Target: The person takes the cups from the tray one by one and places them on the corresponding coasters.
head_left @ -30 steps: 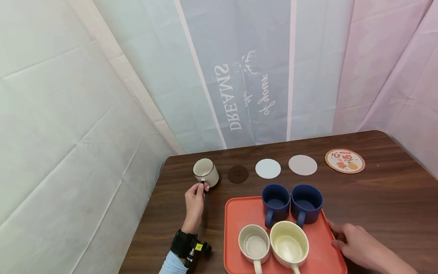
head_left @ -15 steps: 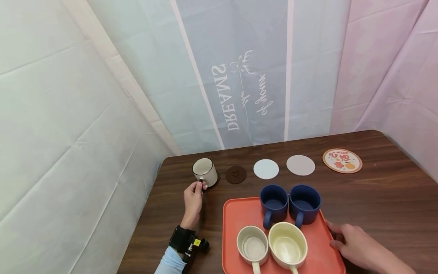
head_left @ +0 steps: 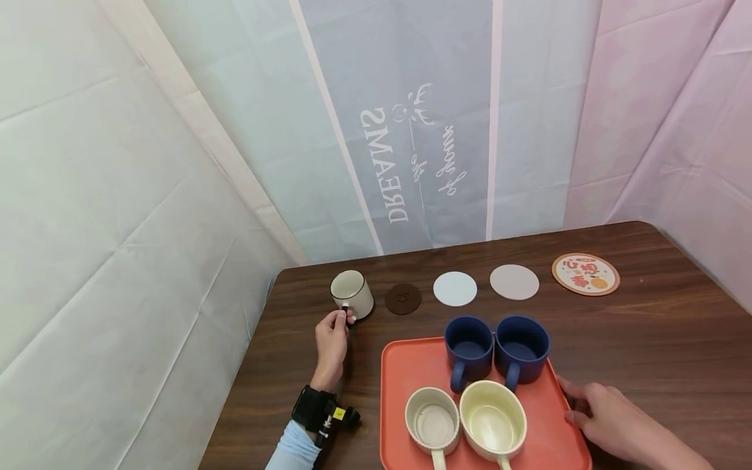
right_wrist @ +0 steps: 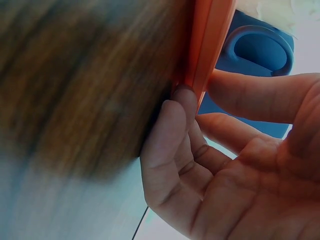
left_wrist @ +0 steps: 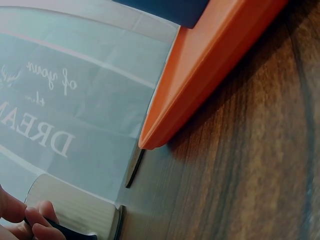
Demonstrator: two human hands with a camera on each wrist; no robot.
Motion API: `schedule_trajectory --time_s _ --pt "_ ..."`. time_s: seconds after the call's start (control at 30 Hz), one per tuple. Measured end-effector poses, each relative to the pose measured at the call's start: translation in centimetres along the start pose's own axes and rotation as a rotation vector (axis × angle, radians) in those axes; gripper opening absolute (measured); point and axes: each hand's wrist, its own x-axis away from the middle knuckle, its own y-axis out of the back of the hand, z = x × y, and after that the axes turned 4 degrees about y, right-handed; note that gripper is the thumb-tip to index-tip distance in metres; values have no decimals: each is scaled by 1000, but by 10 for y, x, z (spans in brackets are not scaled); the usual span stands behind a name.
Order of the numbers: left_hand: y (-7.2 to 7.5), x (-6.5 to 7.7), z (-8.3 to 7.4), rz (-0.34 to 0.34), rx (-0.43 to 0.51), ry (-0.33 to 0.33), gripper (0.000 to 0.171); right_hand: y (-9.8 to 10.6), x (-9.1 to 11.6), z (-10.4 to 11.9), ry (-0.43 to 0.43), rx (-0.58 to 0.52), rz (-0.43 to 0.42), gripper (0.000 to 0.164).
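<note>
A cream mug [head_left: 354, 295] with a dark rim and black handle stands at the table's far left. My left hand [head_left: 333, 339] pinches its handle between thumb and fingers. In the left wrist view the mug [left_wrist: 75, 205] shows a thin dark disc under its base. An orange tray [head_left: 411, 359] carries two navy mugs [head_left: 469, 349], a small off-white cup [head_left: 433, 421] and a pale yellow cup [head_left: 493, 418]. My right hand [head_left: 605, 414] grips the tray's right edge. Up close in the right wrist view, the thumb [right_wrist: 255, 95] lies on the rim and curled fingers sit against its outer side.
Right of the cream mug, a row of coasters runs along the back: dark brown [head_left: 403, 298], white [head_left: 455, 288], pale pink [head_left: 514, 282] and a patterned one [head_left: 585, 274]. Curtains [head_left: 435, 163] hang behind the wooden table [head_left: 664, 326] and at its sides.
The head view has shifted slightly, so everything sits a little further left in it. Both hands keep their holds, and the mug and tray show no clear movement.
</note>
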Motion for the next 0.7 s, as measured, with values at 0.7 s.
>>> schedule_trajectory --time_s 0.7 --pt "5 -2 0 53 9 59 30 -1 1 -2 50 25 -31 52"
